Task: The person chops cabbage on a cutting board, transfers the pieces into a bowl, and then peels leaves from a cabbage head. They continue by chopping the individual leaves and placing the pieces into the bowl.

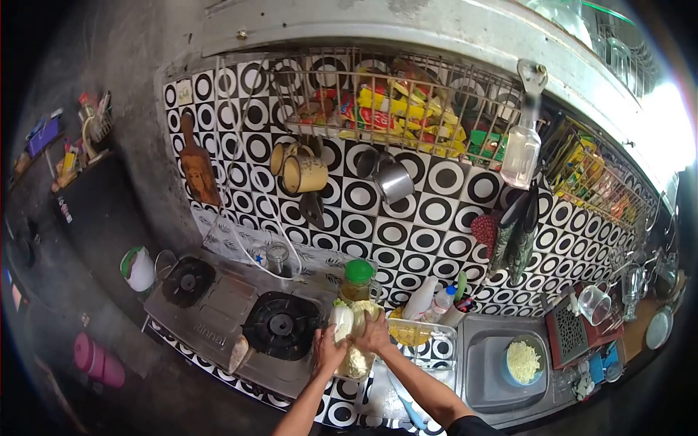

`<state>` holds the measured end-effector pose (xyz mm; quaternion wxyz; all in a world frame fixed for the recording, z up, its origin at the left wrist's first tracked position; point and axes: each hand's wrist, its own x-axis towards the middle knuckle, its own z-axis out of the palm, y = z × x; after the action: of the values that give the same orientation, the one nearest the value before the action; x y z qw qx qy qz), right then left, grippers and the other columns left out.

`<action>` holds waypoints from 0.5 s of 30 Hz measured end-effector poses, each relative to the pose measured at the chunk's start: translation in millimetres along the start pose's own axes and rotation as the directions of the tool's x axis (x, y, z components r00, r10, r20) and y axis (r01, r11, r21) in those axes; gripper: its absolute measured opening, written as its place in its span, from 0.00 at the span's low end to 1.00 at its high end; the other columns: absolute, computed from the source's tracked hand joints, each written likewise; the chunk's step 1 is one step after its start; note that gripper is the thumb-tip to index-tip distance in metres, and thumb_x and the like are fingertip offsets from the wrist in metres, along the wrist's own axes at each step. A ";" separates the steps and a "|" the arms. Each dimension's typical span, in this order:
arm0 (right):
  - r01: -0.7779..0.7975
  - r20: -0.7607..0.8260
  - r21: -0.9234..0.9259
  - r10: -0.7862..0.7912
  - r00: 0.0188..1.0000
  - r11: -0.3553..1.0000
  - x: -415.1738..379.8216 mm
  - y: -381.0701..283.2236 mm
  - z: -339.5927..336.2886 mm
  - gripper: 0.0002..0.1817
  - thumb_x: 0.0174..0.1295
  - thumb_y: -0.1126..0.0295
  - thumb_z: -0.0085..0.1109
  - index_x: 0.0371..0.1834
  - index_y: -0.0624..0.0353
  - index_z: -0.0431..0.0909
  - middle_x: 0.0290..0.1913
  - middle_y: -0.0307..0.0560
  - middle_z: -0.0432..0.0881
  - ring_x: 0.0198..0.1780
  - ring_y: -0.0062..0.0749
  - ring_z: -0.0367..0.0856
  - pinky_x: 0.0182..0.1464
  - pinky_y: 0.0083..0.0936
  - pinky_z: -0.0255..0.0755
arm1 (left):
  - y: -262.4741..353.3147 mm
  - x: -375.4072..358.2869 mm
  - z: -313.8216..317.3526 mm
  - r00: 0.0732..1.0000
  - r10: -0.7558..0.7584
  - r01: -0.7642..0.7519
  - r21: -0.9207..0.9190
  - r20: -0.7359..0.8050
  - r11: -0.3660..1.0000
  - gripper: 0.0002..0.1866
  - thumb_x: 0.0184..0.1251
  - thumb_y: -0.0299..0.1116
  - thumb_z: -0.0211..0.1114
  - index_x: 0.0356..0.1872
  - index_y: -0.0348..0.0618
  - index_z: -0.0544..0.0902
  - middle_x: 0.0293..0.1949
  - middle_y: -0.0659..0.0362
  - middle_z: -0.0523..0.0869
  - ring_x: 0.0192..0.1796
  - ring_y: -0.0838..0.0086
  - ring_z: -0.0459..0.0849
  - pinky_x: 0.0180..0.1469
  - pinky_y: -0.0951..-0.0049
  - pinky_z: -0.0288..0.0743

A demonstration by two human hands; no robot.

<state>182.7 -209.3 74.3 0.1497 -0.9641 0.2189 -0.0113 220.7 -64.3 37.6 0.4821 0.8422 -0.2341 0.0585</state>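
My left hand (pixel 329 350) is closed around the side of a white, pale-green piece of cabbage (pixel 341 318). From the other side, my right hand (pixel 374 333) curls its fingers over pale yellow, leafy cabbage (pixel 358 360). Both pieces sit in or over a clear container (pixel 352 377), whose edges are partly hidden by the hands. Right behind them stands a jar with a green lid (pixel 358 272). A knife with a blue handle (pixel 415 416) lies on the tiled counter, near my right forearm.
To the left is a two-burner stove (pixel 283 325) with a spoon-like utensil (pixel 238 354) at its front edge. On the right, the sink (pixel 476 389) holds a bowl of chopped pale food (pixel 523 361). A clear rectangular tray (pixel 443 349) and bottles (pixel 439 304) stand between.
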 end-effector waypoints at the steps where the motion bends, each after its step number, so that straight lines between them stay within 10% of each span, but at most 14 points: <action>1: -0.010 -0.018 0.137 0.013 1.000 0.991 -0.3 3.8 0.3 0.54 0.39 0.42 0.66 0.66 0.64 0.55 0.65 0.76 0.46 0.65 0.67 0.53 0.66 0.38 0.54 | -2.1 -0.4 2.9 1.000 0.012 -0.012 0.015 -0.017 1.000 0.26 0.46 0.34 0.66 0.51 0.46 0.73 0.42 0.48 0.74 0.47 0.53 0.73 0.50 0.59 0.66; 6: 0.042 -0.072 0.455 -0.010 0.997 0.890 10.2 27.1 11.5 0.42 0.44 0.55 0.66 0.63 0.59 0.60 0.60 0.74 0.55 0.62 0.65 0.58 0.64 0.39 0.58 | -7.7 -0.5 6.7 0.985 0.145 -0.136 0.098 -0.094 0.986 0.28 0.44 0.31 0.69 0.51 0.42 0.70 0.38 0.49 0.74 0.46 0.55 0.71 0.47 0.59 0.67; 13: -0.033 -0.275 0.527 0.207 0.939 0.849 32.9 48.8 22.8 0.26 0.47 0.71 0.62 0.50 0.68 0.67 0.40 0.60 0.73 0.43 0.51 0.75 0.45 0.36 0.71 | -0.6 2.7 0.8 0.998 -0.067 0.066 0.047 0.016 0.997 0.43 0.40 0.42 0.74 0.59 0.39 0.64 0.50 0.43 0.71 0.56 0.50 0.66 0.59 0.57 0.59; 15: -0.080 -0.541 0.419 0.319 0.778 0.905 29.7 45.4 26.8 0.26 0.49 0.66 0.63 0.48 0.70 0.69 0.37 0.58 0.76 0.40 0.46 0.77 0.42 0.32 0.71 | 0.4 7.1 1.5 0.995 -0.085 0.081 0.060 0.054 0.995 0.44 0.39 0.42 0.74 0.60 0.39 0.64 0.51 0.43 0.71 0.56 0.50 0.66 0.60 0.57 0.59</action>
<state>192.9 -253.3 34.1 0.2535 -0.8348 0.3515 -0.3396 226.6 -68.1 39.5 0.4529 0.8661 -0.2105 0.0214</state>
